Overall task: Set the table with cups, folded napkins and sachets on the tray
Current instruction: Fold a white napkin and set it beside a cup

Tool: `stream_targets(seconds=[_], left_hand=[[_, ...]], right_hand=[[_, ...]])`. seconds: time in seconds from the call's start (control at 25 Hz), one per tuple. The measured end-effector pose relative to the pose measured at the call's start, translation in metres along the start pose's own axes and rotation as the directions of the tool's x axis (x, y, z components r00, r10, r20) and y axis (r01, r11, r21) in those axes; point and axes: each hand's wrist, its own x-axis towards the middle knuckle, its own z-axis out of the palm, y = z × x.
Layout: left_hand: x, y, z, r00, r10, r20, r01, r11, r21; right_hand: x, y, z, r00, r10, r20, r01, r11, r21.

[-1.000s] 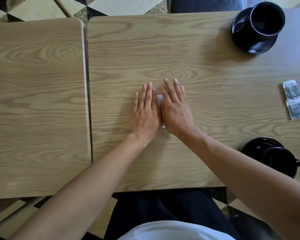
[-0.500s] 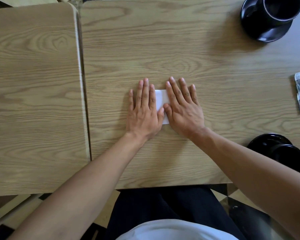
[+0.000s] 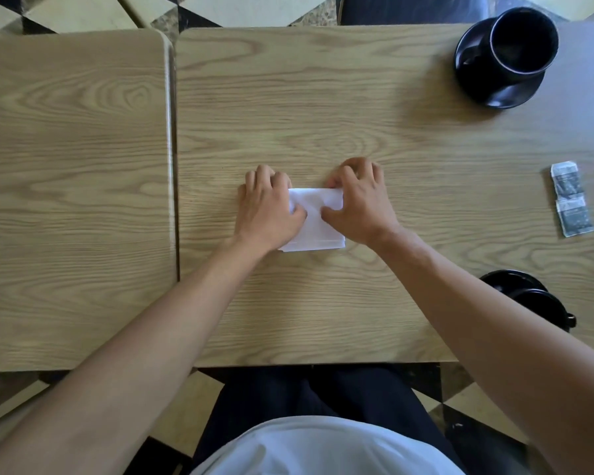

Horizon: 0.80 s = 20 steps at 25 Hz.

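A white folded napkin [image 3: 318, 228] lies on the wooden table [image 3: 323, 114], near its middle. My left hand [image 3: 270, 210] grips the napkin's left edge with curled fingers. My right hand [image 3: 360, 204] pinches its right edge and far corner. A black cup on a black saucer [image 3: 508, 56] stands at the far right. A second black cup and saucer [image 3: 532, 299] sits at the near right, partly hidden by my right forearm. Two joined grey sachets [image 3: 570, 198] lie at the right edge.
A second wooden table [image 3: 72, 200] abuts on the left, with a narrow gap between the two. Checkered floor shows beyond and below the tables. No tray is in view.
Both hands lay flat, pressing the napkin; now they have spread apart and curled, pinching its left and right edges. More of the napkin shows.
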Motion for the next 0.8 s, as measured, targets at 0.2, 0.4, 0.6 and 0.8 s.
stream_targets(seconds=[0.2, 0.4, 0.6, 0.8], left_hand=[[-0.003, -0.004, -0.02, 0.97, -0.099, 0.222, 0.2, 0.846, -0.495], [-0.024, -0.012, -0.02, 0.914, -0.091, 0.395, 0.348, 0.674, -0.651], [-0.022, -0.001, -0.022, 0.853, -0.155, 0.498, 0.516, 0.384, -0.766], [0.017, 0.037, -0.026, 0.823, -0.128, 0.554, 0.568, 0.154, -0.809]], right_hand=[[-0.011, 0.014, -0.008, 0.994, -0.057, 0.093, 0.031, 0.964, 0.263], [-0.041, 0.021, 0.0, 0.987, 0.081, 0.137, -0.145, 0.813, 0.564], [-0.044, 0.019, -0.006, 0.948, 0.292, 0.129, -0.286, 0.601, 0.746], [-0.019, 0.038, -0.042, 0.915, 0.32, 0.246, -0.337, 0.27, 0.902]])
